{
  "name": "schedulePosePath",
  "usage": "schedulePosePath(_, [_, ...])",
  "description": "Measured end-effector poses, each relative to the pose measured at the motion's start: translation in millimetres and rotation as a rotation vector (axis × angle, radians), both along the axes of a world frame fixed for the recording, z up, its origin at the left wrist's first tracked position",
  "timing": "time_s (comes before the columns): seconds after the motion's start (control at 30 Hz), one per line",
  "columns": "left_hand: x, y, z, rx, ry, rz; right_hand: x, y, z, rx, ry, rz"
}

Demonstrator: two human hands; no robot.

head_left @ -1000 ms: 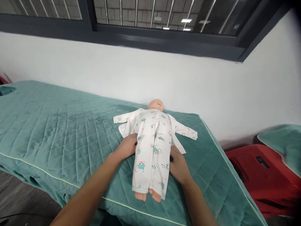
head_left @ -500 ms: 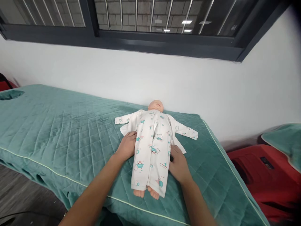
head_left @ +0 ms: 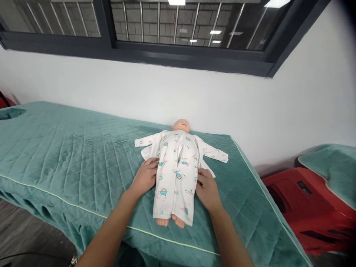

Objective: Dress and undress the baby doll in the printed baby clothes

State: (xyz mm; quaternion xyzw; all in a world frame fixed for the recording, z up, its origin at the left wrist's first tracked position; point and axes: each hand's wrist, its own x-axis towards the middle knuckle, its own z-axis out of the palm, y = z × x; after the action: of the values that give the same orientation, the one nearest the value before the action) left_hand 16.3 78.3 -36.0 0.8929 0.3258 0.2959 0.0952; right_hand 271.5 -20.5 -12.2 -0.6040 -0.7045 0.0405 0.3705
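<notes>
Lying on its back is the doll, its head near the white wall and its two bare feet toward me. It is placed on a green quilted bed, close to the bed's right end in my view. White trousers with small green and pink drawings cover its front, from close under the neck down to the feet. A white top of similar print is spread around it, with both sleeves stretched outward; I cannot tell if the arms are inside.

My left hand is touching one side of the trousers, with bent fingers. My right hand is at the opposite side, also touching the cloth. The two hands are apart, with the trousers between them. From here I cannot tell whether either hand is clamped on the fabric or only rests against it.

To the right of the bed is a red plastic object, partly under a green cover. Higher in the wall I see a dark-framed window with metal bars. At lower left, a dark cable lies on the floor.
</notes>
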Motion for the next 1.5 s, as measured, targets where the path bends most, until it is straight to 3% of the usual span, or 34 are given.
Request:
schedulePosePath(0.17, [-3.6,5.4,-2.7,-0.053,-0.122,0.099,-5.9,-20.3,-2.0,-0.068,-0.088,-0.056])
schedulePosePath(0.3, [-4.9,14.7,-9.2,-0.054,-0.324,0.407,3.9,-30.2,-1.9,-0.094,-0.004,-0.026])
schedulePosePath(0.4, [-1.5,18.8,-13.7,-0.052,-0.297,0.619,31.1,-16.8,2.3,-0.025,0.131,-0.128])
schedulePosePath(0.5, [2.9,20.0,-15.7,-0.068,-0.207,0.753,63.2,13.9,7.1,-0.036,0.147,-0.343])
schedulePosePath(0.6, [3.0,23.8,-14.8,-0.093,-0.15,0.809,79.5,43.8,6.8,-0.194,0.058,-0.438])
schedulePosePath(0.67, [1.1,29.5,-12.5,-0.104,-0.114,0.837,78.1,54.0,3.4,-0.209,-0.021,-0.45])
schedulePosePath(0.8, [-0.2,42.4,-5.2,-0.146,-0.044,0.885,66.1,50.8,-4.3,-0.145,-0.163,-0.447])
schedulePosePath(0.9, [0.7,45.3,-0.8,-0.17,-0.091,0.836,65.2,43.8,-6.2,-0.142,-0.17,-0.418])
schedulePosePath(1.03, [-5.0,38.4,0.7,-0.246,-0.409,0.838,70.8,40.8,-2.9,-0.164,0.128,-0.409])
schedulePosePath(1.13, [-11.2,32.0,1.5,-0.289,-0.606,0.859,71.5,36.7,3.3,-0.16,0.693,-0.388])
schedulePosePath(1.2, [-12.9,29.4,2.3,-0.319,-0.729,0.84,68.7,31.5,9.1,-0.203,1.129,-0.293])
schedulePosePath(1.27, [-12.9,28.0,3.0,-0.339,-0.794,0.823,64.2,25.8,15.4,-0.261,1.401,-0.188])
schedulePosePath(1.4, [-11.7,26.2,3.5,-0.368,-0.83,0.805,57.3,18.4,22.9,-0.273,1.563,-0.064])
schedulePosePath(1.5, [-11.5,25.1,3.7,-0.365,-0.817,0.794,59.8,17.8,18.7,-0.204,1.597,-0.076])
